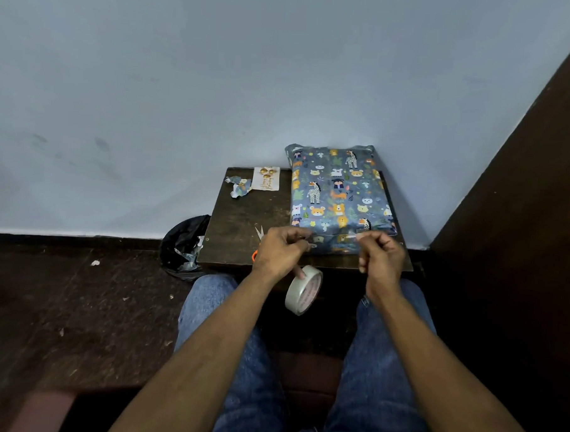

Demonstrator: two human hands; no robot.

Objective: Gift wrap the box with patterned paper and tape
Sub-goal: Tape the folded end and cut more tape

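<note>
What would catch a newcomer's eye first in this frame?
The wrapped box in animal-print paper lies on the right of the small dark table. At its near edge the left hand and right hand stretch a tape strip, the tape roll hanging from the left.

I see the box [338, 198] lying flat on the table's right, wrapped in blue animal-print paper; a clear tape roll [304, 290] hangs below its near edge.
</note>
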